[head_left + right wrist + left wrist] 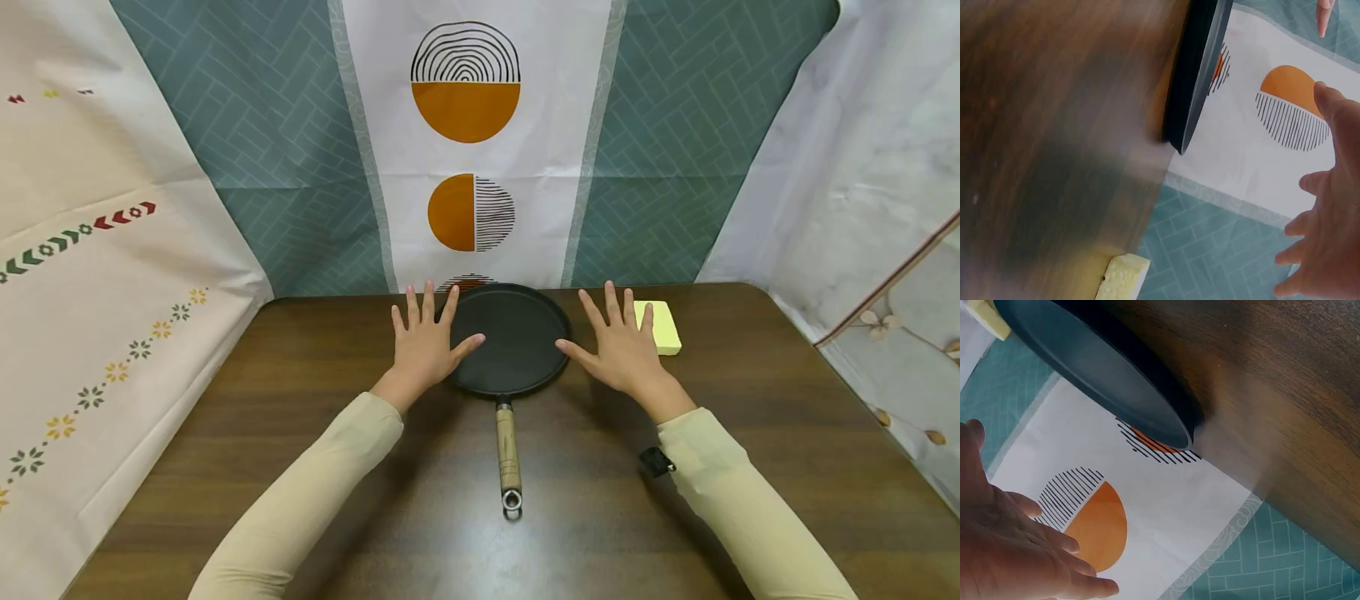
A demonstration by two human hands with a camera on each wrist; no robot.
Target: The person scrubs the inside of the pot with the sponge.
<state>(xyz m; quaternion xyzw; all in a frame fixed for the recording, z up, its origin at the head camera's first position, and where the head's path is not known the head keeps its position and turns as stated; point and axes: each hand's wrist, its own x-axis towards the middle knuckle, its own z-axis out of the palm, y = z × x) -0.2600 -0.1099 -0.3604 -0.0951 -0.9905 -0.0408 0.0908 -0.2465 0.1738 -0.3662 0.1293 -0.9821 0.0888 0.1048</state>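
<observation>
Between the left grip [425, 346] and right grip [624, 352], both empty, fingers spread wide, lies a black pan [513, 342].

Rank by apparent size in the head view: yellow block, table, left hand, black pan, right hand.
1. Table
2. Black pan
3. Left hand and right hand: too alike to rank
4. Yellow block, partly hidden
</observation>
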